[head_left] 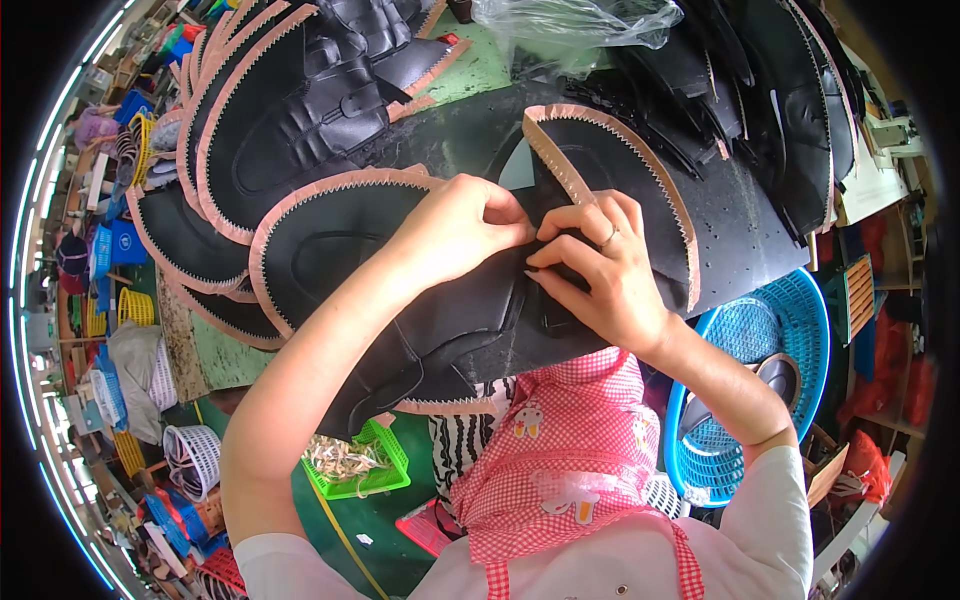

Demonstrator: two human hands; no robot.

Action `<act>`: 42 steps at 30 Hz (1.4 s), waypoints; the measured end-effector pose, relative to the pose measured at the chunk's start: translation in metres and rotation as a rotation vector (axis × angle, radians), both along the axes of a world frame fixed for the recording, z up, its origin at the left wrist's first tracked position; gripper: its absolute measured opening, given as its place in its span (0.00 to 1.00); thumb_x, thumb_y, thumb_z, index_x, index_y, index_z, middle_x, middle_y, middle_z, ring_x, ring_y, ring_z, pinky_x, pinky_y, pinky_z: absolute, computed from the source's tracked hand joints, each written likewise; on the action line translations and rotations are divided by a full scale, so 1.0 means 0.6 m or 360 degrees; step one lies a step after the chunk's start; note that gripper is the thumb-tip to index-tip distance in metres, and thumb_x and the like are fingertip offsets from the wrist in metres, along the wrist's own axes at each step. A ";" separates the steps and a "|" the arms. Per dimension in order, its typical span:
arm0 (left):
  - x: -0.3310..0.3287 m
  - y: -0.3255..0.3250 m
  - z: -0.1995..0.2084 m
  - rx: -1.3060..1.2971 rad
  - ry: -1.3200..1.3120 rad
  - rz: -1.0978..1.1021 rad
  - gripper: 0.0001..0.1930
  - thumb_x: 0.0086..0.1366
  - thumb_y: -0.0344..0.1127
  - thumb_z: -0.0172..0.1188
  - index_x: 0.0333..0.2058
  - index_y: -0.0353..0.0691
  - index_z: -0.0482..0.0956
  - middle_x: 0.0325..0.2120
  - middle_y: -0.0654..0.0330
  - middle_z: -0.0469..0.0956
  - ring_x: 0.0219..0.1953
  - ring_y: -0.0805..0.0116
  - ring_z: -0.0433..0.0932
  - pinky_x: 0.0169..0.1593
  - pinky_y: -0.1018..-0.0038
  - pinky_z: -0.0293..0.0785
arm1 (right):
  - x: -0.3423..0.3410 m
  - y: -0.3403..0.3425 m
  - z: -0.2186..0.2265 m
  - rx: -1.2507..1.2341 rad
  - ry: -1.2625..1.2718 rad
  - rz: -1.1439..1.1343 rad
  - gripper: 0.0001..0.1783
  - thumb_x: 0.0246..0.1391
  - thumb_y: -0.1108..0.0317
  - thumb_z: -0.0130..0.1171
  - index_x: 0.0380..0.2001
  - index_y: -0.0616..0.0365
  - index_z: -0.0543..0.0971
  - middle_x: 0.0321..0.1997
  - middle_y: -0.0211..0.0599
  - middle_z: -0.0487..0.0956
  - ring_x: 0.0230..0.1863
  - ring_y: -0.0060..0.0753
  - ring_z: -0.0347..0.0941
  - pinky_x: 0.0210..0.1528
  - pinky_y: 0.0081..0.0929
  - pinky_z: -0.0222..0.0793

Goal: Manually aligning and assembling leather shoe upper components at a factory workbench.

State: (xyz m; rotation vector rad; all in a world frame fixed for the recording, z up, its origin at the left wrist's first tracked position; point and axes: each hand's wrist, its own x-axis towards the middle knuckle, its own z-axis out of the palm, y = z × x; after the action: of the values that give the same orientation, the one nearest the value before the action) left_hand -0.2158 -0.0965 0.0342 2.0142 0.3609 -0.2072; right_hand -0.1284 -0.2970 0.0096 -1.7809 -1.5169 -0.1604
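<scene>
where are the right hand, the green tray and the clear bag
Right hand (622, 275): head view, on the back of the hand.
Green tray (362, 488): head view, on its near wall.
Clear bag (590, 24): head view, on the middle of its crumpled film.

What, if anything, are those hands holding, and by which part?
The left hand and right hand seemingly pinch a black shoe piece where they meet, but exactly which part is hidden.

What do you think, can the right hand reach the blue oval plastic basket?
Likely yes: the blue basket lies open by the right forearm, its right side uncovered. The right hand would first have to leave the black leathery piece at its fingertips.
</scene>
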 end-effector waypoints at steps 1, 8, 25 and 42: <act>0.002 -0.001 0.008 -0.0001 0.0001 -0.0002 0.11 0.59 0.36 0.67 0.37 0.36 0.87 0.30 0.54 0.87 0.33 0.68 0.85 0.41 0.71 0.78 | -0.001 0.003 -0.001 0.0003 -0.0026 -0.0015 0.12 0.40 0.66 0.74 0.29 0.49 0.81 0.45 0.26 0.76 0.50 0.39 0.71 0.63 0.44 0.58; -0.009 -0.042 0.014 0.0641 -0.0052 0.0078 0.07 0.57 0.35 0.69 0.32 0.40 0.84 0.27 0.63 0.83 0.30 0.71 0.82 0.35 0.71 0.76 | 0.006 0.008 -0.002 -0.0051 -0.0201 -0.0168 0.10 0.41 0.64 0.73 0.29 0.48 0.81 0.43 0.25 0.77 0.49 0.39 0.71 0.61 0.43 0.59; -0.041 -0.043 -0.040 0.0738 -0.0647 0.0312 0.12 0.59 0.33 0.61 0.41 0.37 0.83 0.39 0.51 0.82 0.45 0.49 0.82 0.47 0.60 0.78 | 0.035 -0.099 0.020 -0.0420 0.0198 -0.0615 0.41 0.49 0.64 0.74 0.64 0.58 0.67 0.65 0.45 0.69 0.67 0.50 0.65 0.68 0.43 0.60; -0.055 -0.086 0.048 0.0381 -0.0671 0.0242 0.23 0.58 0.24 0.65 0.54 0.25 0.76 0.38 0.46 0.84 0.42 0.62 0.84 0.49 0.68 0.77 | 0.063 -0.183 0.001 0.0315 0.1903 -0.0490 0.37 0.55 0.73 0.71 0.66 0.60 0.66 0.50 0.31 0.77 0.45 0.21 0.77 0.51 0.23 0.75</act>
State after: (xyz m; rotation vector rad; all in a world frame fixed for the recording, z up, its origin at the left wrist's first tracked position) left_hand -0.2488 -0.1480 0.0628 2.1867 0.2759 0.3680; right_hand -0.0905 -0.4069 0.0104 -1.4523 -0.3553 0.5105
